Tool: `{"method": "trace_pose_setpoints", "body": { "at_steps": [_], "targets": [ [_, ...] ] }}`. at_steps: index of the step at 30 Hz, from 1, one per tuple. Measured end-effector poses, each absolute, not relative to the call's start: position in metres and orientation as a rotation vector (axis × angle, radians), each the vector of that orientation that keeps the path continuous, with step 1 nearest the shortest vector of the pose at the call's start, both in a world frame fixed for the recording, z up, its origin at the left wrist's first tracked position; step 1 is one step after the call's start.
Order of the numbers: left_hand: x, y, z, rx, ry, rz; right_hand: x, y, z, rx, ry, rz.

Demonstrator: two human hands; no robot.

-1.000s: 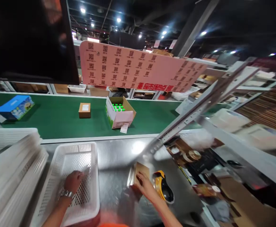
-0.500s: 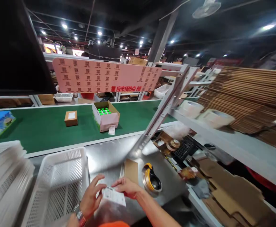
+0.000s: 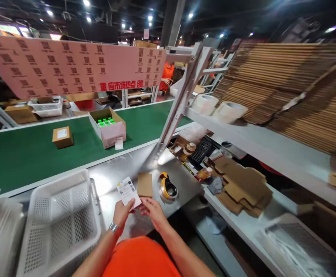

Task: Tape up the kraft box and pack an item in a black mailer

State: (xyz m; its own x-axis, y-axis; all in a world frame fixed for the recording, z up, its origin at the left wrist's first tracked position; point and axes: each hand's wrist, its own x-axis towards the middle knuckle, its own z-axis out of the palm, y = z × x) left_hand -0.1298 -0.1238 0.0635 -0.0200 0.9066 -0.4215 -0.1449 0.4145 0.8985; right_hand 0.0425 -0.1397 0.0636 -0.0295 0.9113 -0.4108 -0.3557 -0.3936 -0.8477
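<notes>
White, rectangular and printed in black: identify as the paper label (image 3: 127, 189), held raised above the stainless-steel surface (image 3: 116, 165). Read clock positions from this label, with twelve o'clock at the top of the view. At seven o'clock, see the left hand (image 3: 122, 213), fitted with a silver metal watch (image 3: 113, 227); note its grip clenched on the label's lower edge, thumb on the printed face. At four o'clock, see the right hand (image 3: 153, 211); note its fingertips at the label's lower corner. Cannot tell whether grasping it. At two o'clock, just beside the label, find a flat brown cardboard box (image 3: 145, 184) on the surface. At three, near that box, find a yellow-and-black tape dispenser (image 3: 169, 187). At eight, find a white perforated plastic basket (image 3: 70, 227). At eleven, on the green conveyor belt (image 3: 12, 165), find an open carton (image 3: 113, 136) of green-capped bottles (image 3: 106, 122).
</notes>
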Motion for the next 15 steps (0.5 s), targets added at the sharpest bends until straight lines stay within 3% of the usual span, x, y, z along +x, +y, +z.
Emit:
{"method": "trace_pose_setpoints", "body": {
  "at_steps": [15],
  "targets": [
    [-0.106,-0.124,0.061,0.766,1.270,0.889,0.075,-0.155,0.058,-1.220,-0.658,1.664]
  ]
}}
